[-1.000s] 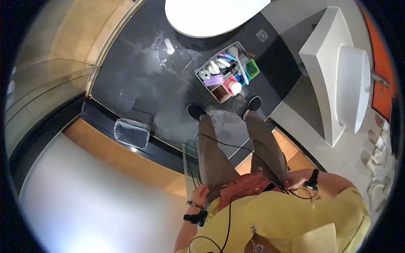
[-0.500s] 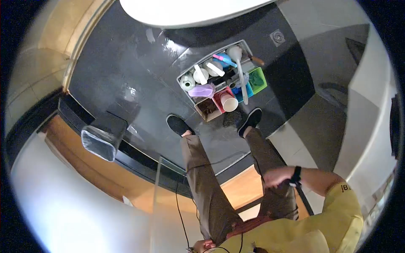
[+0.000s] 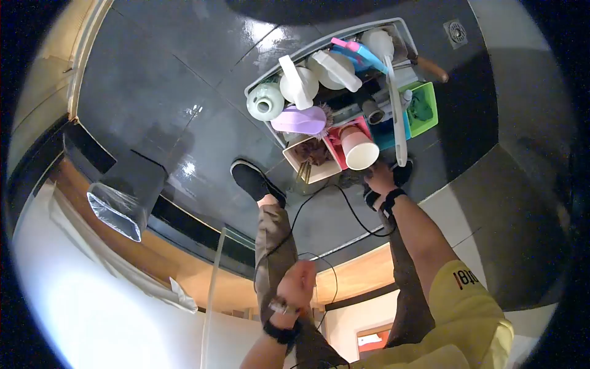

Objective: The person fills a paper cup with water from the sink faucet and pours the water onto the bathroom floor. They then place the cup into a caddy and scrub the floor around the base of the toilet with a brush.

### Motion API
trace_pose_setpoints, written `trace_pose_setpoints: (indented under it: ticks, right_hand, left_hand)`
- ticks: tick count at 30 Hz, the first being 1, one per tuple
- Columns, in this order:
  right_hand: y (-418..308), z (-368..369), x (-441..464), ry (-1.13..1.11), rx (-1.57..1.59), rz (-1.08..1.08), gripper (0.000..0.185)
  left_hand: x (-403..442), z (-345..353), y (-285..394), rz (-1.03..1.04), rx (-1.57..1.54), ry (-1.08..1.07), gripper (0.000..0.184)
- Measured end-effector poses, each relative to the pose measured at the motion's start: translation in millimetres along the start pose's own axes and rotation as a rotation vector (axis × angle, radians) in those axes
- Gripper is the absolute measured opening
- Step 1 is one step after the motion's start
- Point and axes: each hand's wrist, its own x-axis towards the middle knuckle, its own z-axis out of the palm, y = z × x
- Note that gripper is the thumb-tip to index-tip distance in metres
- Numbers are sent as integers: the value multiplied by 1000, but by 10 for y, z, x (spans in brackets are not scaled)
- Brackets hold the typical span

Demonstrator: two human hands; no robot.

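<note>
My right hand [image 3: 380,178] reaches down to the front of the grey caddy [image 3: 255,83], beside the white paper cup [image 3: 361,155] and over a dark scrubber [image 3: 351,178] on the floor; its fingertips are hidden. Over my left knee, my left hand [image 3: 298,284] is curled closed with nothing visible in it. The caddy holds white-topped bottles [image 3: 296,83], a pale green bottle [image 3: 265,102], a purple brush [image 3: 299,120] and a long-handled white brush [image 3: 396,114]. Along its front are a beige bin [image 3: 313,173], a pink bin, a blue bin and a green bin [image 3: 430,114].
A lined waste bin [image 3: 117,209] stands on the left by the black ledge. Close to my legs is the edge of a glass panel [image 3: 214,270]. Black cables hang in front of me. A floor drain [image 3: 456,33] lies at the upper right.
The view has come closer to the caddy. My right hand has moved from my waist, past my thigh, down to the caddy's front. My left hand has come forward over my knee.
</note>
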Motion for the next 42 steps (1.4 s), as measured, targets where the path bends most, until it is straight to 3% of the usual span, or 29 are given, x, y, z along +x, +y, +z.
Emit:
trace_pose_setpoints:
  ticks: [2,3,5,7,9,11,14,17,23,27,30,33,36,37,39,40,42]
  right_hand:
    - [-167,-274,102,-354,31,235,41]
    - [-200,-289,55,-350,34,231,41]
    - [-255,-333,-248,-300,-84,-6,46]
    - [-437,-604,-558,-214,-73,-145,49]
    - [-860,-1289,-772,-187,-57,-205,49]
    - [-1149,-1707,-955,-142,-28,-205,50]
    - [-1476,-2143,-1013,-78,9,-226,52]
    - [-1818,-2419,-835,-28,7,-254,51]
    - [-2111,-2171,-90,10,152,-292,46]
    - [-2160,-2202,74,187,320,-380,29]
    - [-2074,-2415,52,351,490,-95,14]
    - [-1778,-2347,22,401,682,214,14]
    - [-1479,-2534,57,580,601,360,19]
    - [-1343,-2639,95,573,577,427,23]
    - [-884,-2664,241,418,462,530,27]
    - [-756,-2716,297,425,463,534,27]
    - [-587,-2811,395,-128,549,503,31]
  left_hand:
    - [271,171,-116,77,106,-16,20]
    - [345,232,-203,79,109,-10,20]
    - [464,352,-464,-114,180,-159,24]
    - [551,459,-949,-71,274,-196,28]
    - [581,435,-1172,38,449,49,32]
    - [650,409,-1415,-3,462,19,42]
    - [614,192,-926,-117,456,185,55]
    - [688,117,-845,-337,490,-33,65]
    - [836,77,-702,-400,692,-113,59]
    - [846,46,-776,-402,771,-139,44]
    - [826,-23,-792,-364,809,-236,34]
    - [770,-86,-872,-293,893,-364,27]
    - [486,-260,-690,-10,934,-394,18]
    - [396,-283,-663,0,936,-393,18]
    - [228,-283,-680,183,998,-538,18]
    - [100,-260,-871,299,886,-576,18]
    - [-136,-301,-965,480,718,-682,19]
